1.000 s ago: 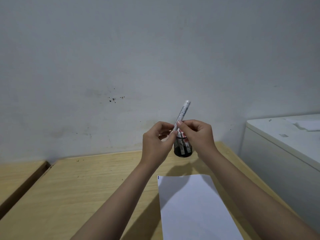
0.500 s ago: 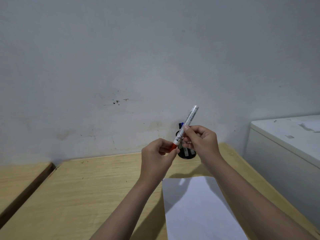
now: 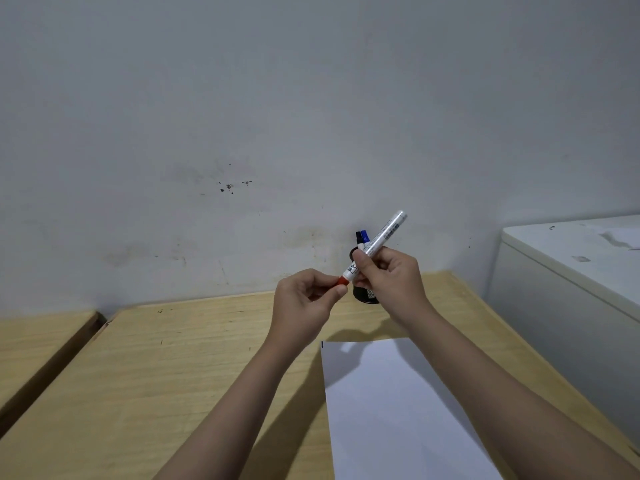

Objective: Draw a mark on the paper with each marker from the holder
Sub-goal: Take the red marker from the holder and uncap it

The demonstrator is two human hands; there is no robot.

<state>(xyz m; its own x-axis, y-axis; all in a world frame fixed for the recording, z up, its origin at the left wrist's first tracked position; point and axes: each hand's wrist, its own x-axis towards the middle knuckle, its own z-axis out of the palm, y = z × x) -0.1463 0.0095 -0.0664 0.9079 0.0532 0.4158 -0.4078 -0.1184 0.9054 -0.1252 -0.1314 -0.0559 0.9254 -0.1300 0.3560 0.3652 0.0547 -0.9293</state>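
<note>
My right hand (image 3: 391, 278) grips the white barrel of a marker (image 3: 384, 233) that points up and to the right. At the marker's lower end, my left hand (image 3: 304, 306) pinches its red cap (image 3: 343, 280). Both hands are raised above the wooden table (image 3: 180, 368). Behind them stands a black mesh holder (image 3: 365, 295), mostly hidden, with a blue-capped marker (image 3: 364, 236) and a black-capped marker (image 3: 358, 237) sticking out of it. A white sheet of paper (image 3: 398, 410) lies flat on the table below my right forearm.
A white cabinet (image 3: 571, 271) stands against the table's right edge. A second wooden surface (image 3: 38, 344) sits to the left across a dark gap. The pale wall runs right behind the holder.
The hands have drawn slightly apart along the marker, so the red cap now shows between the fingers of my left hand. The view has tilted up a little.
</note>
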